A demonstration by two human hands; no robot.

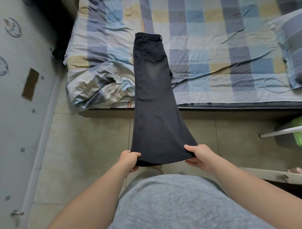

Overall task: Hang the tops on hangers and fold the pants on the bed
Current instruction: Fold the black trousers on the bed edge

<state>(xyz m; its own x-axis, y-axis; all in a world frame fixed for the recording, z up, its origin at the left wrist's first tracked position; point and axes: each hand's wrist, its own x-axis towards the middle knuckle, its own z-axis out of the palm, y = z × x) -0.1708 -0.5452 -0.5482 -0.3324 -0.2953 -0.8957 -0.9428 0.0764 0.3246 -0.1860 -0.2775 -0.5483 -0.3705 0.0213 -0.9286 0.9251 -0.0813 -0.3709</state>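
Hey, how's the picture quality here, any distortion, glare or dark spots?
Head view: wide-angle distortion bows the baseboard and flares the black pants toward the camera; light is soft and even, no glare; the corner left of the bed is lost in shadow.

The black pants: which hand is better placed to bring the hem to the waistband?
Left, barely: the left hand and right hand each grip a hem corner of the pants; the waistband lies slightly toward the left hand's side. Probably both move together.

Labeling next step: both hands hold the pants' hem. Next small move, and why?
Likely carry the hem forward to the waistband: the black pants lie leg on leg, waist on the bed, left hand and right hand gripping the hem corners.
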